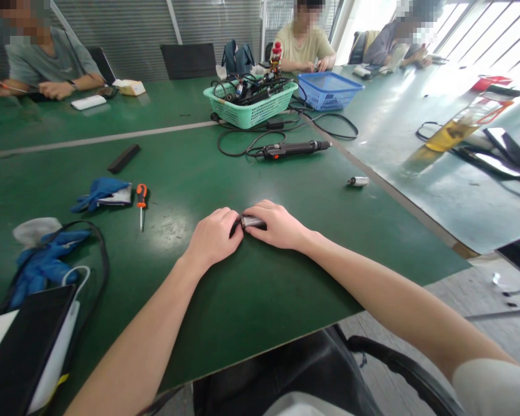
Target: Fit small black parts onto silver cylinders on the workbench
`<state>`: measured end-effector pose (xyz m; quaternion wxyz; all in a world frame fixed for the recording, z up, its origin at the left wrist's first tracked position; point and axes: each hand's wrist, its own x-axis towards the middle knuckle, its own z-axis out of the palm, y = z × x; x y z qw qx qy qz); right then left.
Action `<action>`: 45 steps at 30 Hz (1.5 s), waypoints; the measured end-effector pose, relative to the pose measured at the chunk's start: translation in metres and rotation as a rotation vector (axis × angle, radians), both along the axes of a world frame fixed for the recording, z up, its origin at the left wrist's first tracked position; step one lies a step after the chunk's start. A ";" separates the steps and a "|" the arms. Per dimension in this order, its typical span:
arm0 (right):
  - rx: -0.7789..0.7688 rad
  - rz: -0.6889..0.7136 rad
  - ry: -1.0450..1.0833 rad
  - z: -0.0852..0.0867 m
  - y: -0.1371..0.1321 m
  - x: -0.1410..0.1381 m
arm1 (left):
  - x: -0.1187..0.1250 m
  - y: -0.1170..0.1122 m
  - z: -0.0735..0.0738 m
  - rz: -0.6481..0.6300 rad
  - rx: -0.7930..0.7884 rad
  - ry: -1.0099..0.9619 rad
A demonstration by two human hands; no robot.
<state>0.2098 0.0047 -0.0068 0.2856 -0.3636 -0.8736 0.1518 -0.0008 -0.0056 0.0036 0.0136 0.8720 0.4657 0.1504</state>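
Note:
In front of me on the green table, both hands meet around a small silver-grey metal cylinder [252, 222] with a dark end. My right hand [277, 225] is closed over the cylinder, thumb along its near side. My left hand [216, 234] has its fingers curled round a black part [234, 226] at the cylinder's left end; the fingers hide most of it. Whether the two parts are joined, I cannot tell. To the right lies another short silver cylinder [357, 181] with a dark tip. Left of my hands lies an orange-handled screwdriver [141, 199].
Beyond my hands lies a corded electric screwdriver [294, 149]. Behind it stand a green basket [253, 114] full of cables and tools and a blue basket [329, 95]. Blue gloves [101, 193], a black bar [125, 158] and a phone [30, 341] lie left; a bottle [453, 130] right. Several people sit around.

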 end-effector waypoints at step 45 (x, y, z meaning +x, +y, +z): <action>0.008 -0.013 0.001 -0.003 -0.001 -0.001 | -0.004 0.000 -0.003 0.062 0.035 0.000</action>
